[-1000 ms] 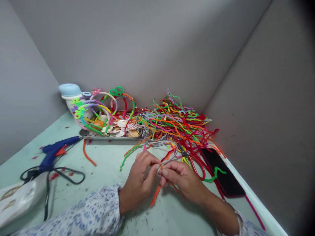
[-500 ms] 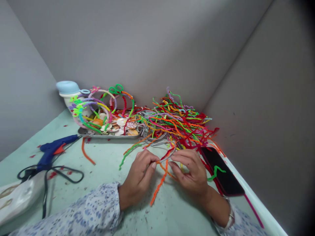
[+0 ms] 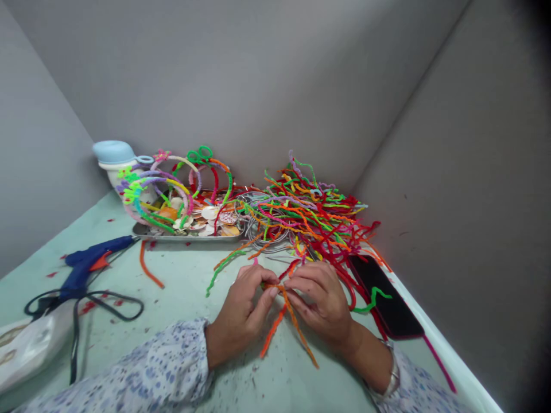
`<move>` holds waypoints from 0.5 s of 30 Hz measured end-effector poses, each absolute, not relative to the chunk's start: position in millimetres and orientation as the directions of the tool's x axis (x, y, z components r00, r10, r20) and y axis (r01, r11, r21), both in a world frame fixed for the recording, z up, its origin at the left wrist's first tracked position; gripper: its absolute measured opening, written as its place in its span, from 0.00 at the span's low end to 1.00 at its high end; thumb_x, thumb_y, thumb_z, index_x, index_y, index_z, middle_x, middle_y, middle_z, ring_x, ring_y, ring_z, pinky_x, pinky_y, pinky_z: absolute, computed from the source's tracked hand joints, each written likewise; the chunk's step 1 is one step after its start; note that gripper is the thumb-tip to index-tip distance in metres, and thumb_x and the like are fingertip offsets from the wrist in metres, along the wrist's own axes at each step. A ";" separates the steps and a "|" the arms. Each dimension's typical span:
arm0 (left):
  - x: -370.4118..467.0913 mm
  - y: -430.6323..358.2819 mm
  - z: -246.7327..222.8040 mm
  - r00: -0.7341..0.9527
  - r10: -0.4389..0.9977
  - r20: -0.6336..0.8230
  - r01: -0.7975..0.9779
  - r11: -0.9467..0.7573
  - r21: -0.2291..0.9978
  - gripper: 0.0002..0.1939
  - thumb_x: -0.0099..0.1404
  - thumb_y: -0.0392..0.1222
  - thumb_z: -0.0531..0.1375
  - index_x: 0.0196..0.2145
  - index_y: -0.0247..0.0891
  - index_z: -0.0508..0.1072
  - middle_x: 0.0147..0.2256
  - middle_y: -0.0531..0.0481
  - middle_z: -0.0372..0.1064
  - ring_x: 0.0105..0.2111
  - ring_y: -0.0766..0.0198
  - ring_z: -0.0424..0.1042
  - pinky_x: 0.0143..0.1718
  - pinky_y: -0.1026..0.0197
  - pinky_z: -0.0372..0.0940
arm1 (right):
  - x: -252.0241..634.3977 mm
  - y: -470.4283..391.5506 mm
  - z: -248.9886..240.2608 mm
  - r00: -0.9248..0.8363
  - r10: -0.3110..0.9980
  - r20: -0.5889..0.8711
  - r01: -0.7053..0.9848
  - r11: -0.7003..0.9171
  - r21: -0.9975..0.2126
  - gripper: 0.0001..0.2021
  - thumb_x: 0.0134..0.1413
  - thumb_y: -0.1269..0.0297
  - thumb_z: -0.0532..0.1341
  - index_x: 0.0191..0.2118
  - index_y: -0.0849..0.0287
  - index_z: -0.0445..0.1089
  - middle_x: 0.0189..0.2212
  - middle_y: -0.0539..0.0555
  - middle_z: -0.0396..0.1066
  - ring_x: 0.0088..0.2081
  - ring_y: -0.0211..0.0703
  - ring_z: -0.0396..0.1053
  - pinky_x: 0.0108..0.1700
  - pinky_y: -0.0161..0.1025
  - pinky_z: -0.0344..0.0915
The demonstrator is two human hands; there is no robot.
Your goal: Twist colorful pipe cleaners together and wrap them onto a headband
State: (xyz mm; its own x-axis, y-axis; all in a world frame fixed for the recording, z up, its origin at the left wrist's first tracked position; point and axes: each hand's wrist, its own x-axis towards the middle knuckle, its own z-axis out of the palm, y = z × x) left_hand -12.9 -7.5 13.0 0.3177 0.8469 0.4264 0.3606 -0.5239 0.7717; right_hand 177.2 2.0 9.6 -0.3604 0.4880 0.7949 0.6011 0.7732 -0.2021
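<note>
My left hand (image 3: 245,307) is closed in a pinch on an orange pipe cleaner (image 3: 297,327), whose free tail hangs down toward me. Opposite it, my right hand (image 3: 322,304) has its fingertips pressed together at the same spot, beside the bend of that pipe cleaner; the grey wire between the hands is mostly hidden by the fingers. Behind the tail, a brighter orange pipe cleaner (image 3: 271,334) lies on the green tabletop (image 3: 181,298). Just past my hands is a heap of colourful pipe cleaners (image 3: 314,209) with loops of grey wire (image 3: 275,245) at its left side.
A metal tray (image 3: 193,237) holds shell-like discs and several fuzzy wrapped hoops (image 3: 189,186). Beside it stands a white cup with a blue lid (image 3: 114,152). A blue glue gun (image 3: 81,261) with its cord lies left, a black phone (image 3: 394,304) right. Grey walls surround the table.
My right hand has come slightly left, closer to my left hand. The orange pipe cleaner's tail has swung from behind the right fingers to hang down between the hands. The grey wire is now largely covered.
</note>
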 end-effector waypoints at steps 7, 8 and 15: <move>-11.2 -6.9 15.2 0.337 0.839 0.427 0.369 -0.535 0.760 0.06 0.69 0.39 0.51 0.36 0.39 0.68 0.34 0.48 0.67 0.38 0.59 0.65 0.43 0.55 0.59 | 177.4 3.0 5.9 -0.349 0.505 0.790 0.583 0.776 -0.239 0.07 0.55 0.70 0.63 0.40 0.54 0.69 0.33 0.52 0.74 0.38 0.45 0.69 0.41 0.44 0.64; -11.2 -6.9 14.8 0.340 0.836 0.430 0.370 -0.539 0.757 0.06 0.69 0.38 0.51 0.36 0.38 0.68 0.34 0.48 0.67 0.38 0.59 0.65 0.43 0.55 0.59 | 177.3 2.9 5.8 -0.347 0.506 0.789 0.579 0.778 -0.244 0.06 0.55 0.70 0.63 0.39 0.54 0.69 0.32 0.52 0.74 0.37 0.44 0.69 0.41 0.44 0.64; -12.4 -6.6 11.8 0.354 0.815 0.459 0.373 -0.573 0.730 0.06 0.69 0.37 0.51 0.36 0.39 0.67 0.34 0.49 0.67 0.37 0.59 0.65 0.44 0.54 0.58 | 175.7 3.5 6.4 -0.332 0.533 0.778 0.548 0.781 -0.300 0.04 0.55 0.69 0.64 0.37 0.56 0.69 0.31 0.52 0.73 0.36 0.44 0.69 0.39 0.43 0.63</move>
State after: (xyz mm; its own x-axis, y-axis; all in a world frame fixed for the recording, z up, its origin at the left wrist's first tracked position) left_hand -12.4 -6.6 11.8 0.3541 0.8147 0.4592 0.3729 -0.5733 0.7296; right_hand 175.7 3.5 6.4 -0.3325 0.5329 0.7781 0.5482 0.7806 -0.3004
